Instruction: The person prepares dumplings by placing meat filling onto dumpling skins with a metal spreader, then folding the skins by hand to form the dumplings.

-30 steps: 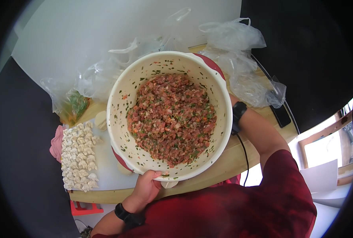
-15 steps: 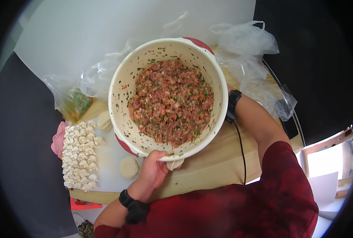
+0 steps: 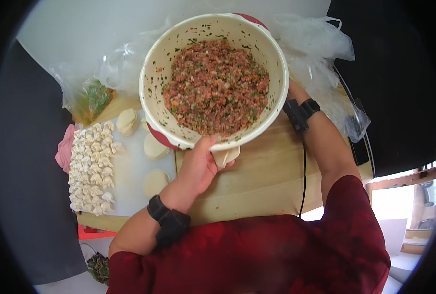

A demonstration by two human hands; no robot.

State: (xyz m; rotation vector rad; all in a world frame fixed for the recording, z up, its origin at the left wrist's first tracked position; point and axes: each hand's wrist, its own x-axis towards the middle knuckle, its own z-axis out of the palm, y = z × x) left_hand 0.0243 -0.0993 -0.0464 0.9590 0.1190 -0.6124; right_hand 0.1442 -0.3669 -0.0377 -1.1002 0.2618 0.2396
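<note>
A large cream bowl (image 3: 152, 105) with red handles is tilted toward me in the upper middle, holding minced meat (image 3: 218, 88) flecked with green and orange. My left hand (image 3: 198, 164) grips the bowl's near rim, thumb over the edge; a round dough wrapper (image 3: 226, 156) with a thin stick against it hangs under the rim at its fingers. At the bowl's right side is my right hand (image 3: 296, 92), its fingers hidden behind the bowl. Folded dumplings (image 3: 93, 169) stand in rows on a white board (image 3: 130, 196), with stacks of round wrappers (image 3: 156, 183) beside them.
Clear plastic bags (image 3: 321, 39) lie behind and right of the bowl. Another bag with greens (image 3: 98, 98) is at the left, above a pink cloth (image 3: 65, 149). A black cable (image 3: 304, 181) runs down from the right wrist device. The wooden tabletop (image 3: 257, 181) has a near edge.
The bowl and both hands appear higher in the view and slightly right. More wrapper stacks show at the bowl's left. The dumplings and board also appear shifted up and left.
</note>
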